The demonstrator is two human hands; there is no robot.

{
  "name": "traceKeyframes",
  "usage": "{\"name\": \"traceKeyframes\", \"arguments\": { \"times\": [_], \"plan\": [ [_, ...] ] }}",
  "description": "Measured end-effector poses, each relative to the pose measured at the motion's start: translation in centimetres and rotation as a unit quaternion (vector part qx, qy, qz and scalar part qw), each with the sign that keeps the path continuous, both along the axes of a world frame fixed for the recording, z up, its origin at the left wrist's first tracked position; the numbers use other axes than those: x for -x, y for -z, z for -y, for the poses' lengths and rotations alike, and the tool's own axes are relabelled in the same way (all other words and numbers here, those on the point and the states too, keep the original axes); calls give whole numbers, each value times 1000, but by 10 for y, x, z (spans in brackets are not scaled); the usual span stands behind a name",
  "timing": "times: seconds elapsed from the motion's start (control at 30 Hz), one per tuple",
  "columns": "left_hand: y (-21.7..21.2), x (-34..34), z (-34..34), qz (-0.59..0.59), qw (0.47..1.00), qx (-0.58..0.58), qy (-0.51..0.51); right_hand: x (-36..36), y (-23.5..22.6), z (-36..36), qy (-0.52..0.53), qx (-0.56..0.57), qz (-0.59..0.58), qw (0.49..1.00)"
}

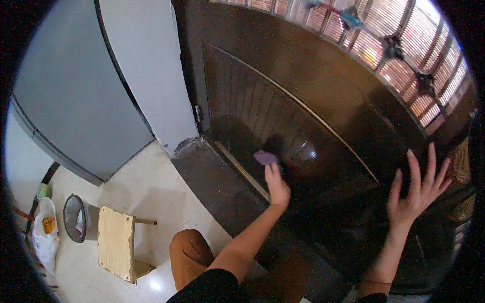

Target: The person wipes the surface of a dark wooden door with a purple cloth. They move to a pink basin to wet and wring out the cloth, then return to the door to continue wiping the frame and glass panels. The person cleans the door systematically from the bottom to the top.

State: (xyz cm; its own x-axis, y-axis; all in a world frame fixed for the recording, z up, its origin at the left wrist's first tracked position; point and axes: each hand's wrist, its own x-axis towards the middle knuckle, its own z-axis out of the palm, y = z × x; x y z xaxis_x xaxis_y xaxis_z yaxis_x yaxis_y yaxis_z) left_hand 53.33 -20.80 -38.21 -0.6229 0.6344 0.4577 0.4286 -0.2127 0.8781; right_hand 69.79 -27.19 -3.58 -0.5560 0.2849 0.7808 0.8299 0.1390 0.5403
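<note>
- The left hand (277,189) is in front of the lower part of the dark brown door (230,93), its fingers close together and closed on a purple cloth (264,157).
- That cloth lies by the door's grooved lower panel, just beyond the fingertips; whether it is folded I cannot tell.
- The right hand (415,197) is toward the door's right side, fingers spread wide and holding nothing; whether it touches the surface I cannot tell.
- A bent knee in brown cloth (191,255) shows on the near side of the door.
- A barred window (384,40) is set above the door's solid part.
- Left of the door rise a white upright panel (141,65) and a grey panel (76,91).
- Farther out, left of the door on the pale floor (166,177), are a wooden stool (115,242), a bin (76,219) and a white plastic bag (46,247).
</note>
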Motion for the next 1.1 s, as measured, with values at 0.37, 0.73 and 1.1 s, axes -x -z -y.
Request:
{"name": "traceKeyframes", "arguments": {
  "times": [0.37,0.73,1.1],
  "plan": [
    [67,4,-36,291,952,60,71,-1,-33,-28,1,-29,44,999],
    [33,54,-34,-18,999,11,28,-10,-29,-23,23,-16,64,998],
    [32,44,-30,36,993,104,-48,-11,-30,-17,15,-23,69,997]
  ]
}}
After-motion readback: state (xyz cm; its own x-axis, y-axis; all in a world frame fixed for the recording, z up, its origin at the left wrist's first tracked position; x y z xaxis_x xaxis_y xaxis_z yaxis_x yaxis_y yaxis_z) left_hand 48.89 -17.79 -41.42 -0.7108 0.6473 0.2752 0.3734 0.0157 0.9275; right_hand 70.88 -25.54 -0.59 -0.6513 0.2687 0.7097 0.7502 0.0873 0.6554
